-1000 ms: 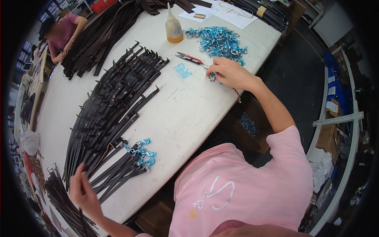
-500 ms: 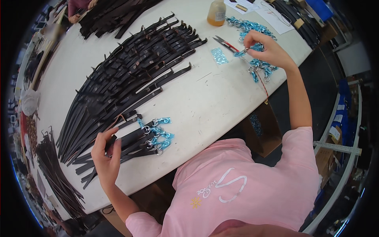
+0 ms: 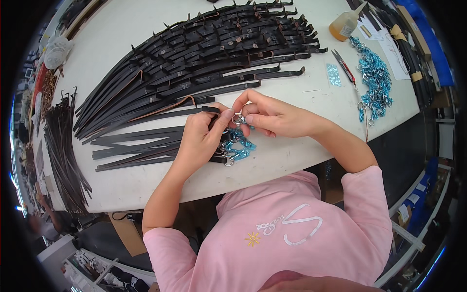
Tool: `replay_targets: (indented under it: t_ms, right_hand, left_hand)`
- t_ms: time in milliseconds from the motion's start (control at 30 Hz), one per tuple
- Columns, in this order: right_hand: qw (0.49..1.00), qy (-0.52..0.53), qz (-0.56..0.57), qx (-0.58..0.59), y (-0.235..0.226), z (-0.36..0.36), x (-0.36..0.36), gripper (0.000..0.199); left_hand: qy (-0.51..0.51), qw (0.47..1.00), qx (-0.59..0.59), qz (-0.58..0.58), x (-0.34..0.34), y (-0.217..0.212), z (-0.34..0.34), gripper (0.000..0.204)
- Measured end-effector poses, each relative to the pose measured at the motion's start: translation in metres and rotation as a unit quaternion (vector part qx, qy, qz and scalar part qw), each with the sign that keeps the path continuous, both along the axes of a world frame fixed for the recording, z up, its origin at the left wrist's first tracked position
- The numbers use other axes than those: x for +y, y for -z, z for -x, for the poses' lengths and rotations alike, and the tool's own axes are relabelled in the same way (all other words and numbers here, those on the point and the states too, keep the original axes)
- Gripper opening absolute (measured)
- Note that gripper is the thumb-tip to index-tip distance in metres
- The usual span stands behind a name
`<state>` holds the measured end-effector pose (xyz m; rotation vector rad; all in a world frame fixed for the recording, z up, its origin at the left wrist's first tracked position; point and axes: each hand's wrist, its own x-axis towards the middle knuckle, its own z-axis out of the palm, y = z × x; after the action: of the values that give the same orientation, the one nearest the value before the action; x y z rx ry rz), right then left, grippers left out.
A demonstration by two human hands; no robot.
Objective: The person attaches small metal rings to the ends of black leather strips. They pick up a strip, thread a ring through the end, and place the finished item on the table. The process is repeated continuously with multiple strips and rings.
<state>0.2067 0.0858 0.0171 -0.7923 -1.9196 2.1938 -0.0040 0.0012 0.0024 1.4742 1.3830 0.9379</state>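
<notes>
Between its thumb and fingers my right hand (image 3: 275,117) pinches a silver ring clasp (image 3: 238,118), partly wrapped in blue film. Close against it, my left hand (image 3: 198,134) grips a black strap (image 3: 210,110), whose folded end pokes up past the fingers. Ring and strap end nearly meet; whether they touch I cannot tell. Below the hands lie several straps (image 3: 141,146) with clasps in blue wrapping (image 3: 241,154) at their right ends, partly hidden by my left hand. A heap of blue-wrapped clasps (image 3: 374,80) sits at the right of the white table.
Rows of black straps with bent ends (image 3: 194,63) spread across the table's far side. Another strap bundle (image 3: 63,146) hangs over the left edge. Red-handled snips (image 3: 345,68), a blue film piece (image 3: 333,75), a bottle of amber liquid (image 3: 344,25) and papers (image 3: 394,53) lie to the right.
My right hand has come left from the clasp heap to my left hand, bringing a ring clasp. The view has turned, shifting the table contents. My left hand still grips a strap.
</notes>
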Motion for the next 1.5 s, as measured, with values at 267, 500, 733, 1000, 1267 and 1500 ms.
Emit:
replay_targets:
  t_ms: [267,500,733,1000,1267,1500]
  right_hand:
    - [0.985,0.061,0.162,0.029,0.007,-0.003,0.006,0.03]
    - [0.989,0.055,0.127,0.046,0.018,-0.003,0.011,0.033]
    - [0.988,0.09,-0.128,-0.012,0.01,0.007,-0.007,0.025]
    - [0.988,0.127,0.079,0.05,0.02,0.006,0.002,0.021]
    - [0.98,0.132,0.141,0.039,0.02,0.006,0.005,0.024]
    - [0.958,0.102,0.263,0.045,0.02,0.001,0.011,0.024]
  left_hand:
    - [-0.024,0.997,-0.04,0.065,0.0,0.001,-0.001,0.022]
    - [-0.051,0.994,-0.049,0.078,0.002,0.009,0.003,0.026]
    - [-0.055,0.993,-0.075,0.076,0.002,0.01,0.0,0.026]
    - [-0.071,0.988,-0.102,0.088,0.003,0.012,-0.002,0.027]
    - [-0.071,0.988,-0.092,0.099,0.005,0.014,0.0,0.029]
    - [-0.062,0.99,0.115,-0.059,-0.001,0.005,-0.01,0.013]
